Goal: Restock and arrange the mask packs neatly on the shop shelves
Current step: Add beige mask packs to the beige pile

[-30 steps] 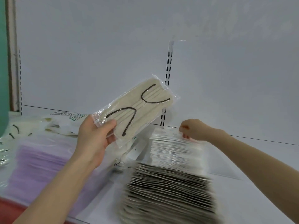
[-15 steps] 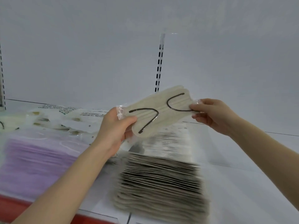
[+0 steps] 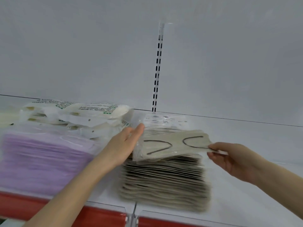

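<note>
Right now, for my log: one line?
right hand pinches beige mask pack | left hand flat at its end | pack atop beige stack

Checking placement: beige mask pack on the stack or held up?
On it, unreleased: beige mask pack lies across the beige stack; right hand pinches its right end.

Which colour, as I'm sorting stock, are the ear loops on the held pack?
The loops are dark, near black, on a beige pack; head view.

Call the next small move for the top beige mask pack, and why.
The right hand pinches the right end of the clear-wrapped beige mask pack with dark ear loops, which lies skewed atop the tall stack of beige mask packs; the left hand, fingers straight, rests at its left edge. Probably best: square it and let go.
</note>
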Motion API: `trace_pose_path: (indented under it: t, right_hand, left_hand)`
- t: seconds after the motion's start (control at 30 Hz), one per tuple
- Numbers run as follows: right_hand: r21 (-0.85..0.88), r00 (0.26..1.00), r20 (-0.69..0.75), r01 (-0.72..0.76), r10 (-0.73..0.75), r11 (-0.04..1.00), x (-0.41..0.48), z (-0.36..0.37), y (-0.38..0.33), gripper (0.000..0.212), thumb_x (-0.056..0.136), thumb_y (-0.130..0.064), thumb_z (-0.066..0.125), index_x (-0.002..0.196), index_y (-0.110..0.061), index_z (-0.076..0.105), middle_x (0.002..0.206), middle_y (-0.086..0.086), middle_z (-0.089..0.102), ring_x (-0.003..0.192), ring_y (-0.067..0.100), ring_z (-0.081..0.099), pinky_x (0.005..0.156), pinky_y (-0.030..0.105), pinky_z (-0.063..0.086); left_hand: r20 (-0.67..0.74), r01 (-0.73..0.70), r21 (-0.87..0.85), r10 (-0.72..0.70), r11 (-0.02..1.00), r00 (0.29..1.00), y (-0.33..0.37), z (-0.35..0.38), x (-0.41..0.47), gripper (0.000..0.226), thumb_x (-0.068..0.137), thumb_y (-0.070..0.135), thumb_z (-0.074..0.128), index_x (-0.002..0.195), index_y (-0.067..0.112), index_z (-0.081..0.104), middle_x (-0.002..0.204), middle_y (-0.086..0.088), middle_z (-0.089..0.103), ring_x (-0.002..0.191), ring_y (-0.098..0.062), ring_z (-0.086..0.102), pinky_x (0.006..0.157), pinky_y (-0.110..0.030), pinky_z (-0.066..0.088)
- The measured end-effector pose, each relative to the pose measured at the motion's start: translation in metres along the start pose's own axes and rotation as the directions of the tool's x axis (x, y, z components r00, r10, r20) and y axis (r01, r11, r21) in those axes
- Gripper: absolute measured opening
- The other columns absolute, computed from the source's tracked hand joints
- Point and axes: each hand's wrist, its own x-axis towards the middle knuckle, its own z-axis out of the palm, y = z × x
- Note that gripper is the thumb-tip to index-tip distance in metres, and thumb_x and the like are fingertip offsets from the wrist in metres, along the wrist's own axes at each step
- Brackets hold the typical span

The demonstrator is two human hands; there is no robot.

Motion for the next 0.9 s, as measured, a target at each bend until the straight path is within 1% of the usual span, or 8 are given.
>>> trace_pose_path:
  t: [0.13,0.23,0.3,0.5,0.57,0.7,0.8,0.9]
  right_hand:
    - [-0.009,0.997,-0.042,-0.060,0.059,0.998,-0.002,0.002,0.007,0.013,0.085,0.006,0.055,0.098,0.008,0.056,0.056,0.017,0.063,0.041,0.018,0.063,0.036,0.020,0.049]
    - [-0.007,0.996,-0.061,-0.070,0.070,0.997,-0.005,0.002,0.006,0.012,0.085,0.006,0.056,0.097,0.006,0.056,0.057,0.016,0.064,0.041,0.018,0.063,0.035,0.020,0.049]
    - [-0.034,0.996,-0.056,-0.067,0.065,0.997,-0.010,0.002,0.002,0.003,0.086,0.004,0.056,0.089,0.003,0.057,0.056,0.014,0.063,0.040,0.017,0.062,0.035,0.019,0.048]
    - [-0.039,0.993,-0.038,-0.112,0.111,0.993,-0.023,0.003,0.001,0.005,0.085,0.001,0.057,0.082,-0.003,0.055,0.059,0.013,0.065,0.039,0.014,0.061,0.033,0.016,0.045]
    - [-0.026,0.991,-0.045,-0.127,0.126,0.992,-0.021,0.004,0.002,0.006,0.085,0.001,0.057,0.083,-0.004,0.055,0.059,0.013,0.065,0.039,0.013,0.061,0.033,0.016,0.045]
    - [-0.203,0.998,-0.038,-0.054,0.047,0.978,-0.014,0.010,-0.003,0.009,0.085,-0.009,0.062,0.087,-0.003,0.057,0.060,0.012,0.067,0.035,0.012,0.057,0.033,0.014,0.042]
    - [-0.592,1.000,-0.006,0.020,-0.028,0.806,-0.006,0.006,-0.007,0.041,0.081,-0.039,0.065,0.101,-0.005,0.057,0.069,0.008,0.070,0.040,0.011,0.052,0.036,0.018,0.038]
    - [-0.883,0.963,0.042,0.160,-0.265,0.441,0.005,-0.001,-0.004,0.052,0.082,-0.057,0.054,0.106,-0.010,0.054,0.084,0.002,0.067,0.060,0.013,0.057,0.048,0.022,0.039]
  left_hand:
    - [0.070,-0.076,0.017,0.075,0.997,0.995,0.000,-0.005,-0.006,0.101,0.057,0.081,0.044,0.140,0.027,0.032,0.127,0.014,0.045,0.112,-0.006,0.046,0.088,-0.021,0.036]
    - [0.155,-0.148,0.080,0.135,0.986,0.979,0.000,-0.009,-0.010,0.097,0.051,0.067,0.061,0.137,0.032,0.034,0.121,0.024,0.035,0.097,0.004,0.048,0.074,-0.008,0.037]
    - [0.194,-0.151,0.080,0.134,0.985,0.972,-0.001,-0.012,-0.012,0.101,0.045,0.075,0.070,0.133,0.035,0.039,0.114,0.030,0.037,0.090,0.011,0.045,0.072,-0.005,0.037]
    - [0.275,-0.113,0.020,0.104,0.993,0.956,-0.006,-0.018,-0.010,0.120,0.015,0.090,0.058,0.124,0.042,0.041,0.112,0.036,0.036,0.099,0.005,0.042,0.077,-0.009,0.036]
    - [0.267,-0.118,0.038,0.104,0.992,0.958,-0.006,-0.018,-0.010,0.113,0.026,0.089,0.060,0.126,0.040,0.041,0.120,0.029,0.041,0.103,0.001,0.045,0.078,-0.009,0.037]
    - [0.046,-0.146,0.134,0.141,0.980,0.989,-0.010,-0.010,-0.008,0.057,0.067,0.054,0.070,0.115,0.029,0.053,0.111,0.018,0.047,0.093,-0.004,0.056,0.067,-0.002,0.037]
    - [-0.053,-0.194,0.201,0.208,0.960,0.977,-0.012,-0.005,-0.005,0.024,0.081,0.038,0.067,0.099,0.024,0.061,0.099,0.015,0.050,0.089,-0.007,0.058,0.067,-0.005,0.036]
    - [-0.048,-0.245,0.257,0.265,0.935,0.963,-0.014,-0.003,-0.001,0.017,0.085,0.031,0.064,0.094,0.018,0.067,0.093,0.012,0.055,0.093,-0.007,0.054,0.079,-0.018,0.039]
